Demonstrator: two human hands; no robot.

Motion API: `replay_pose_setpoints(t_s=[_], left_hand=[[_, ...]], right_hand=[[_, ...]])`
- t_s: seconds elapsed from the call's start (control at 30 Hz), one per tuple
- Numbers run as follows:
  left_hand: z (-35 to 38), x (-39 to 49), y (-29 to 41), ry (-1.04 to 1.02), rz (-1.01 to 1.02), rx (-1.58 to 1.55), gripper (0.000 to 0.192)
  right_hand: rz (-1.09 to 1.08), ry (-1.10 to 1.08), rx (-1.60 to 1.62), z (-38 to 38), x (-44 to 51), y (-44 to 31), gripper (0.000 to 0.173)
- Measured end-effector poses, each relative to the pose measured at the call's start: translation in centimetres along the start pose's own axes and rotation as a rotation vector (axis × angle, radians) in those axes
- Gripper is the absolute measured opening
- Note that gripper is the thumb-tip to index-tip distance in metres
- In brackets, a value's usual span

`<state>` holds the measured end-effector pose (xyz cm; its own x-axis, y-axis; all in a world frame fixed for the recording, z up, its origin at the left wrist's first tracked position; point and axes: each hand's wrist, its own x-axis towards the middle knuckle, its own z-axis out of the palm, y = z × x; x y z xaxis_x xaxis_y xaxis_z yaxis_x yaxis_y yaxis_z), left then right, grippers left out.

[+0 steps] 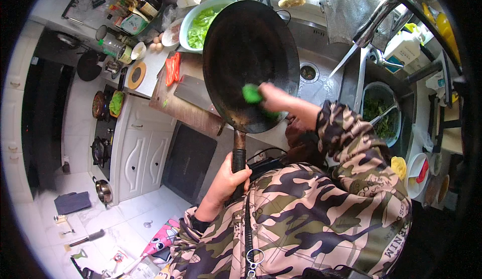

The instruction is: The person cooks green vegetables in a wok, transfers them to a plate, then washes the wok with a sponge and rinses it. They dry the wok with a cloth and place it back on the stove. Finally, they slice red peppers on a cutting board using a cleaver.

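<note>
My left hand (pixel 229 181) is closed around the black ribbed handle of a large dark wok (pixel 250 49), which is tilted up over the counter and the sink's edge. My right hand (pixel 276 98), blurred, grips a green scrubber (pixel 251 93) against the lower inside of the wok. Water runs from the faucet (pixel 361 40) into the sink (pixel 320 72), just right of the wok. Partly behind the wok, a cleaver (pixel 192 91) lies on a wooden cutting board (pixel 162 98), with red pepper pieces (pixel 173 69) by it.
Behind the wok's left side stands a light bowl of chopped greens (pixel 203 27). Eggs (pixel 156 45), a bowl of meat (pixel 173 32) and a bottle (pixel 113 47) sit farther left. At right, a basket of leafy greens (pixel 380 117) stands in the second basin. A grey cloth (pixel 346 11) hangs behind the sink.
</note>
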<state>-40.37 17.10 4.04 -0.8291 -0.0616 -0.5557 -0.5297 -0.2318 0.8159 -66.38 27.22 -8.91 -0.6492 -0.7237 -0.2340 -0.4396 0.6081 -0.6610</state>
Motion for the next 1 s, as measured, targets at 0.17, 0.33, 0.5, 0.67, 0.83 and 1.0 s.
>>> replay_pose_setpoints(t_s=[0.17,0.33,0.5,0.67,0.83,1.0], left_hand=[[-0.3,0.1,0.1,0.000,-0.019,0.073,0.032],[0.4,-0.2,-0.8,0.034,0.066,0.199,0.030],[0.3,0.3,-1.1,0.046,0.062,0.220,0.029],[-1.1,0.5,0.1,0.014,-0.044,0.042,0.028],[-2.0,0.8,0.8,-0.062,-0.028,-0.009,0.030],[-2.9,1.3,2.2,-0.086,-0.017,-0.142,0.029]], right_hand=[[-0.722,0.365,0.533,-2.9,2.3,-10.1,0.032],[-0.301,1.107,0.350,-12.2,9.7,-5.6,0.033],[0.064,0.513,0.053,-4.6,5.7,0.9,0.040],[-0.350,0.000,0.064,-0.5,-5.5,-1.4,0.031],[-0.101,0.436,-0.150,-7.3,-19.8,1.2,0.024],[0.339,0.072,-0.297,-6.0,-26.7,5.7,0.040]])
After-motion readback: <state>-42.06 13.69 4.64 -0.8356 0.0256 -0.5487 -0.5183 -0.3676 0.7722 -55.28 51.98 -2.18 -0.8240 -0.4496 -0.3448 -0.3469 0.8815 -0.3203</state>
